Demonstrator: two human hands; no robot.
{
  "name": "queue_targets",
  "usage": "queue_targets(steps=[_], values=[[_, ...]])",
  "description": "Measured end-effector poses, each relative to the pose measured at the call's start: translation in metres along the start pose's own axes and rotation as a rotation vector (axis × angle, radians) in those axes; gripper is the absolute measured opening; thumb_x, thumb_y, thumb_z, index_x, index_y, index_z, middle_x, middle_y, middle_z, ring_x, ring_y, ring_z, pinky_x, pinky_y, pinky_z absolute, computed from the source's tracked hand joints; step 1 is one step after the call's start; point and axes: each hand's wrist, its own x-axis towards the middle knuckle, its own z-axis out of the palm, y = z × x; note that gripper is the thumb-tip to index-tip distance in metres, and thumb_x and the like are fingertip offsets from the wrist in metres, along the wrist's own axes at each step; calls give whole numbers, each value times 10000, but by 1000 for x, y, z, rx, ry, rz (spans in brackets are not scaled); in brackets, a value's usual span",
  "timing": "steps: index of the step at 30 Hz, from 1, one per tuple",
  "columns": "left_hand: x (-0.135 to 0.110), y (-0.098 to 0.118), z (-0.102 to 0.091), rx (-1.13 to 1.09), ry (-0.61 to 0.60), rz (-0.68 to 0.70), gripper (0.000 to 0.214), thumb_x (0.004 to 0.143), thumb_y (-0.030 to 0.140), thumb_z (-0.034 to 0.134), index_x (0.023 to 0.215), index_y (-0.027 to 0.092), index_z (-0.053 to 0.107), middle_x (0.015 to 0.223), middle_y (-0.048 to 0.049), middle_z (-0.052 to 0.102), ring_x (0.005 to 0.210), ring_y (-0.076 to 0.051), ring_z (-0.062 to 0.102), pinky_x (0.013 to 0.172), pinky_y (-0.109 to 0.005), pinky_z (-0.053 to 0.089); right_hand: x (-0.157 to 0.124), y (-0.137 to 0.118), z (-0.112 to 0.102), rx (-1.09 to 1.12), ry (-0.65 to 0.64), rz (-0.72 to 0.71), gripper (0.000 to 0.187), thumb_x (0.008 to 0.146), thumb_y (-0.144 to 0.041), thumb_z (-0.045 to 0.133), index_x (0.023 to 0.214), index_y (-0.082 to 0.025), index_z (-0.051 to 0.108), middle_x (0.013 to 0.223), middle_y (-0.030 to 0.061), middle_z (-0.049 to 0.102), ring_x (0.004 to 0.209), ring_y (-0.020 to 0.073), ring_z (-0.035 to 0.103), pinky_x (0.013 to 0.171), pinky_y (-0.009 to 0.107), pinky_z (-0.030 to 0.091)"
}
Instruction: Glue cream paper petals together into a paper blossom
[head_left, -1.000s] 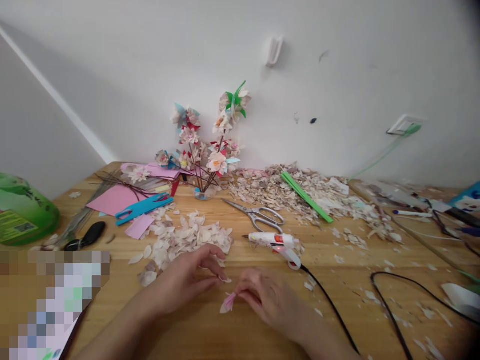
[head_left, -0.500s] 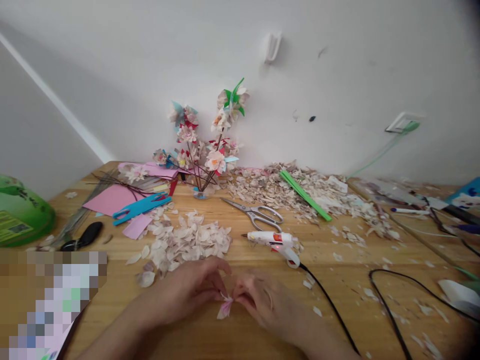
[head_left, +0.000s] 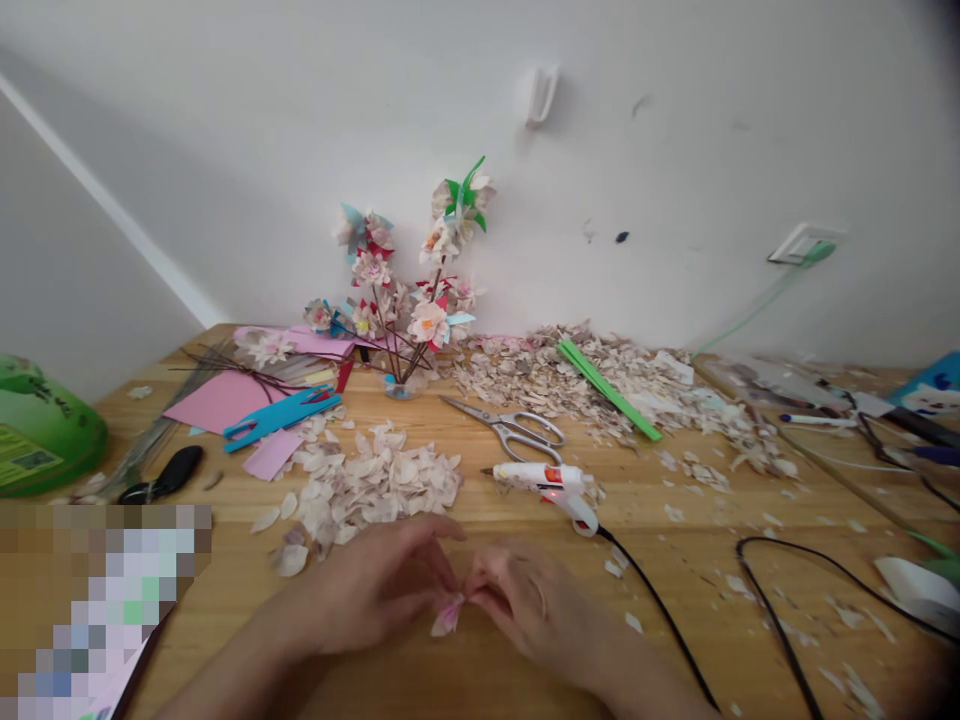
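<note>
A small pink-and-white petal flower (head_left: 447,617) hangs between my two hands, low in the middle of the view. My right hand (head_left: 536,610) is closed in a pinch at the flower's base. From the other side, my left hand (head_left: 367,585) has its thumb and fingertips closed on the petals; the exact contact is partly hidden. Just beyond my left hand lies a loose heap of pale dried petals (head_left: 382,480). A white glue gun (head_left: 544,478) with a small red light rests past my right hand, its black cord running toward me. Silver scissors (head_left: 517,430) lie behind it.
Finished flowers on twigs (head_left: 431,325) stand in a small clear holder near the wall. A wide petal heap (head_left: 525,370) carries a green strip (head_left: 609,390). Pink paper (head_left: 217,403), a blue strip (head_left: 281,418) and a green bottle (head_left: 49,425) are at left.
My fingers have shifted slightly around the flower, and its petals sit a little differently. Both hands keep nearly the same place; the view has moved a touch.
</note>
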Motion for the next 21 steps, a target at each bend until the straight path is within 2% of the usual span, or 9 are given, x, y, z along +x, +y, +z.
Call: queue_targets(steps=[2,4,6,8,11,13,17,21], values=[[-2,-1,-1,-21,39,17,402,777,248,536,1159,298,422,978,-10,664,934,-168,586,874,-299,381,3,1,0,163,63,85,119,802,-139,487,861,-225,430,790,21,644,721,179,612,664,300,460],[-1,-5,-1,-103,85,32,418,778,224,534,1166,299,400,999,-20,639,988,-176,556,909,-317,354,7,2,1,416,153,260,230,755,-151,559,856,-241,374,753,-9,642,726,174,629,698,310,462],[2,-11,1,-262,118,52,429,786,216,525,1179,293,370,1009,-35,619,1020,-186,533,929,-345,333,12,3,3,665,235,437,356,695,-168,638,826,-256,320,688,-49,636,705,165,632,712,312,453],[7,-17,4,-457,128,75,450,781,227,538,1188,281,353,1017,-51,604,1030,-201,523,926,-373,333,17,4,5,864,285,535,453,631,-198,704,792,-263,286,634,-75,631,669,159,622,683,299,444],[14,-22,10,-729,100,76,497,752,213,573,1192,277,351,1050,-70,589,1025,-228,532,888,-400,363,23,5,7,1065,312,561,539,559,-247,762,759,-265,262,576,-94,626,603,148,603,608,269,432],[17,-22,13,-848,70,65,504,736,196,587,1183,281,369,1038,-69,604,1011,-238,549,869,-409,374,25,6,8,1119,318,563,571,531,-262,785,749,-264,258,563,-97,631,570,138,591,574,253,418],[19,-19,16,-962,54,68,483,700,196,618,1141,275,437,951,-54,657,995,-253,567,832,-394,377,26,7,9,1177,317,596,604,495,-252,815,743,-260,264,563,-106,640,538,112,575,553,227,394],[20,-19,18,-1040,79,4,498,670,157,630,1130,266,472,973,-53,674,996,-244,575,857,-373,344,26,9,9,1278,322,568,603,508,-223,816,718,-252,252,551,-116,636,531,91,575,544,203,389]])
